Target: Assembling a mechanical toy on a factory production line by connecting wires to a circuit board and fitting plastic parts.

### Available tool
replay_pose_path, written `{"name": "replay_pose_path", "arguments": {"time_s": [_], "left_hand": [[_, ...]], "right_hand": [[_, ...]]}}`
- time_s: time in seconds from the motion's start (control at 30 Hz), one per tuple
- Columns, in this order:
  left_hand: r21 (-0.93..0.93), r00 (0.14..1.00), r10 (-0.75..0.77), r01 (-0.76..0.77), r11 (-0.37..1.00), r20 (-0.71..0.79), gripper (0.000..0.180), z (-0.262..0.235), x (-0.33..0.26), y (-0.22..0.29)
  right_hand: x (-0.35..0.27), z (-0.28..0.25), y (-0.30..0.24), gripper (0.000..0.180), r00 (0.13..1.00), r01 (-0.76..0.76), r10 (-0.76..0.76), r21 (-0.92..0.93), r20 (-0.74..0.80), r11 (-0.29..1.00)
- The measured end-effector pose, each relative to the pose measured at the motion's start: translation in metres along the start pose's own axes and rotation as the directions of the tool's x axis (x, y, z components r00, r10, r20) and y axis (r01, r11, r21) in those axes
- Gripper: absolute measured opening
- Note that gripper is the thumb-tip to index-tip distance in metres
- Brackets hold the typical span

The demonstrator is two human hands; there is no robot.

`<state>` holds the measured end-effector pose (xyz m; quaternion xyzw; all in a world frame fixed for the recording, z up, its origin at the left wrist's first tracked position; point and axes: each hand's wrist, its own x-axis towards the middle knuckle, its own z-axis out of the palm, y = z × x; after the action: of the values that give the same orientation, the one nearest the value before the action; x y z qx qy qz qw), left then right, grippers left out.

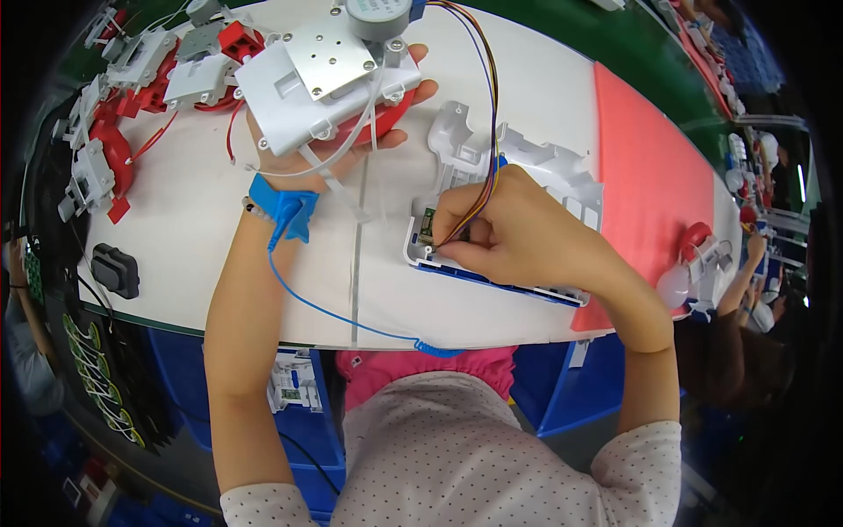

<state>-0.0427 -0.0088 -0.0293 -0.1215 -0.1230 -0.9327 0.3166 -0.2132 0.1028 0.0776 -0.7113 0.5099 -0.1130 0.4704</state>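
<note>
White moulded plastic housing with a blue lower edge (544, 167) lies on the white table top (193, 220), directly under and beyond the right hand (505, 224). That hand is curled into a loose fist over the housing's near left corner, its fingertips (452, 250) pinched together on a bundle of thin coloured wires (487, 105) just beside a small green circuit board (427, 224) set in that corner. The wires arc up and away from the fingers toward the far edge of the table. The left hand (351, 145), well apart from the right and further back on the table, lies palm up and cradles a white-and-red plastic assembly with a square metal plate and a round grey motor (329, 75), fingers wrapped around its far side. A blue wrist strap (283, 208) with a coiled blue cord circles the left wrist. More red and white assemblies (132, 97) sit piled at the table's left, and a pink mat (654, 176) covers the right.
</note>
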Motion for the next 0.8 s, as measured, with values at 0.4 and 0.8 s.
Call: {"name": "replay_pose_path", "arguments": {"time_s": [0.4, 0.8], "left_hand": [[0.375, 0.974, 0.038, 0.051, 0.926, -0.224, 0.06, 0.022, -0.001, 0.0], [0.521, 0.923, 0.164, 0.044, 0.853, -0.347, 0.062, 0.012, 0.003, -0.007]], "right_hand": [[0.008, 0.012, 0.015, 0.004, 0.997, 0.061, -0.06, 0.012, -0.038, 0.998], [0.013, 0.02, 0.023, 0.011, 0.99, 0.122, -0.124, -0.036, -0.064, 0.992]]}}
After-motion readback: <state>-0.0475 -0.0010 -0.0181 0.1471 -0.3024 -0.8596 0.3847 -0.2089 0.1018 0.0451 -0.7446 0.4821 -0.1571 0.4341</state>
